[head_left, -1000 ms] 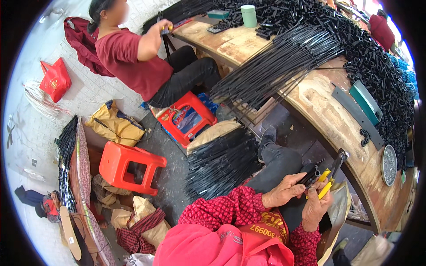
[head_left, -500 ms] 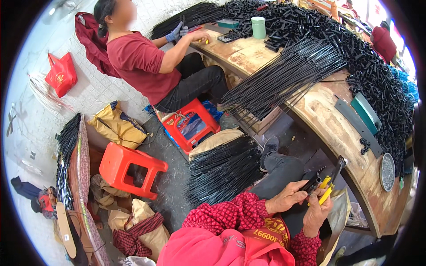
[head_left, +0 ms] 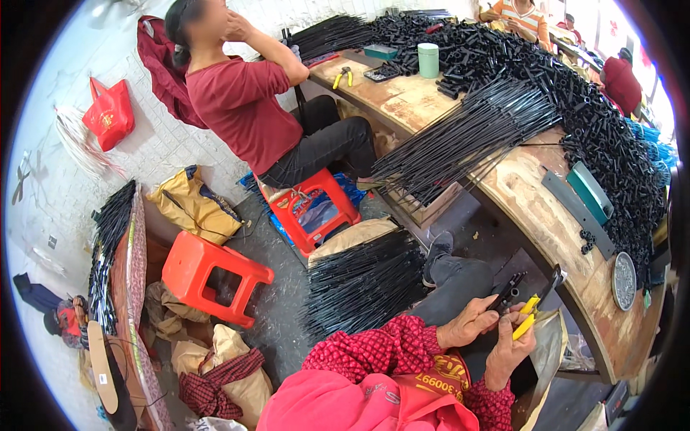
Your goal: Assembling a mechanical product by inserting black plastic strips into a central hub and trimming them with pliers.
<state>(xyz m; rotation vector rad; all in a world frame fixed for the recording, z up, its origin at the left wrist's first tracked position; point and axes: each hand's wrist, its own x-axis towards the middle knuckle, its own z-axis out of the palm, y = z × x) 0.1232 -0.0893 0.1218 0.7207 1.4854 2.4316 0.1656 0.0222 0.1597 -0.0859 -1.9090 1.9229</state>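
My left hand (head_left: 471,322) grips a small bunch of short black tubes (head_left: 507,290) over my lap. My right hand (head_left: 512,346) holds yellow-handled pliers (head_left: 528,316) just to the right of the tubes, jaws near their ends. My red patterned sleeves come up from the lower edge. A curved wooden workbench (head_left: 532,208) runs in front of me, carrying a fan of long thin black rods (head_left: 467,140) and a big heap of short black tubes (head_left: 575,108).
A person in a dark red shirt sits on a red stool (head_left: 316,205) at the bench's far end, one hand raised to the head. An orange stool (head_left: 208,273), a bundle of black rods on the floor (head_left: 363,284), sacks and a round tin (head_left: 624,271) are nearby.
The view has swung, so the seated person and bench appear lower. That person lifted a hand from the bench to the head. My hands stay together on tubes and pliers.
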